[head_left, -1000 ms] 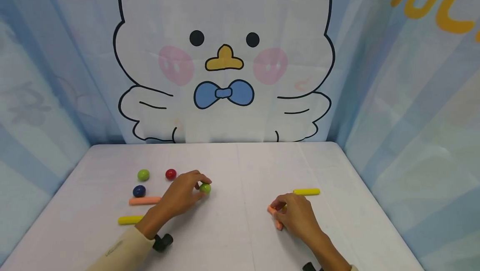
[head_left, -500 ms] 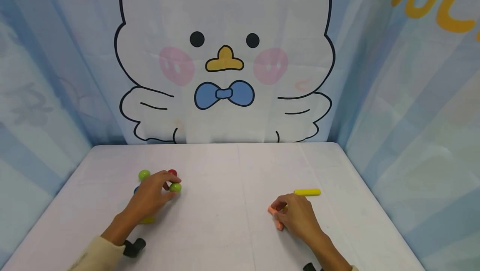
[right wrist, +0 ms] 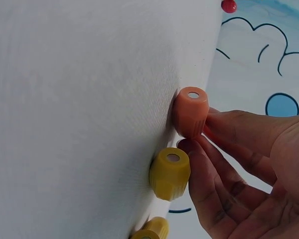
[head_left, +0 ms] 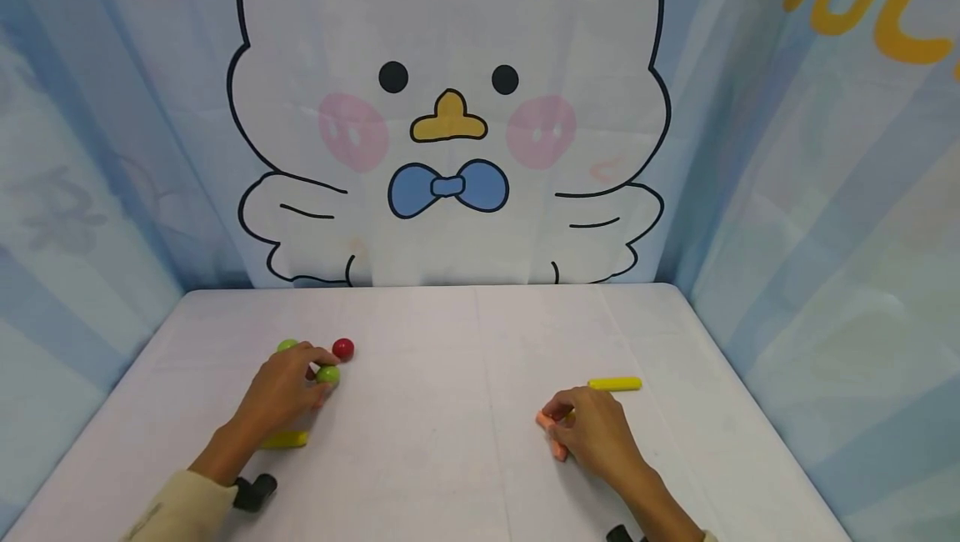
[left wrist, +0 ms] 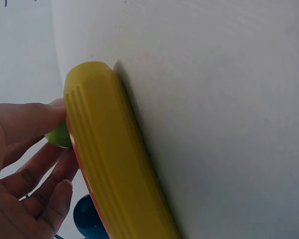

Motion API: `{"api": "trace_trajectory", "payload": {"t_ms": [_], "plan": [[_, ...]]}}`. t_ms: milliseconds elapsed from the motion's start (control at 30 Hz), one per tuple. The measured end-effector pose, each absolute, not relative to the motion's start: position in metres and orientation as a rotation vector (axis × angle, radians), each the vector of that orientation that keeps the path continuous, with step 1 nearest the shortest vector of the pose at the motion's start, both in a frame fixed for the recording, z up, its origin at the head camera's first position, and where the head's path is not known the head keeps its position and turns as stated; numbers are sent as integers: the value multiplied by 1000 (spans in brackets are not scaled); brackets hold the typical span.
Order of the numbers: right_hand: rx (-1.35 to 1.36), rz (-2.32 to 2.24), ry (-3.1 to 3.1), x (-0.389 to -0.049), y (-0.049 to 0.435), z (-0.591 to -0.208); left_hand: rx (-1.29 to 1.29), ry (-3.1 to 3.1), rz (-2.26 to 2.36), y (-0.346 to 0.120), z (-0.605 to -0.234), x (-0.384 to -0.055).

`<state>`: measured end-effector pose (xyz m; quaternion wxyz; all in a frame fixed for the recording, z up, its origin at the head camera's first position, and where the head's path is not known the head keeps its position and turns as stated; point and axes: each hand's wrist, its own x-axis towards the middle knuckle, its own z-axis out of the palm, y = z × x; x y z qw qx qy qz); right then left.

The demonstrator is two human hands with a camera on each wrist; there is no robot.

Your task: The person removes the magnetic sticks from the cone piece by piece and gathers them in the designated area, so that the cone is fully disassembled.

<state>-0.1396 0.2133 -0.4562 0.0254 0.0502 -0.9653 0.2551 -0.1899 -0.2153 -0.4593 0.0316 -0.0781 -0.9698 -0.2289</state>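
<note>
My left hand (head_left: 277, 392) pinches a green ball (head_left: 327, 375) between thumb and fingers, over the table's left side. A red ball (head_left: 343, 349) sits just beyond those fingertips, and another green ball (head_left: 287, 345) peeks out behind the knuckles. Below the palm lies a ridged yellow rod (head_left: 285, 439); the left wrist view shows a blue ball (left wrist: 89, 219) near it, with an orange rod's edge mostly hidden. On the right, my right hand (head_left: 592, 429) pinches an orange rod (right wrist: 190, 114) with a metal disc in its end. Next to its fingers is a yellow rod (right wrist: 169, 177).
A further yellow rod (head_left: 615, 383) lies beyond my right hand. The white table (head_left: 435, 475) has patterned curtains at both sides and a cartoon bird backdrop (head_left: 450, 242) along its far edge. Black wrist cameras (head_left: 255, 492) sit below the hands.
My left hand has carried the green ball leftward, fast at first and then slowly. It now covers the blue ball and orange rod in the head view. The right hand stays still.
</note>
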Motion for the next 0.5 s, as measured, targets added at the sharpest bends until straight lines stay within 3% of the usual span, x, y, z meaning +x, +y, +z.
{"api": "trace_trajectory", "payload": {"t_ms": [500], "plan": [[88,785,-2952,-138,216,-454,-260,-2936,-528,-205,-453,-183]]}}
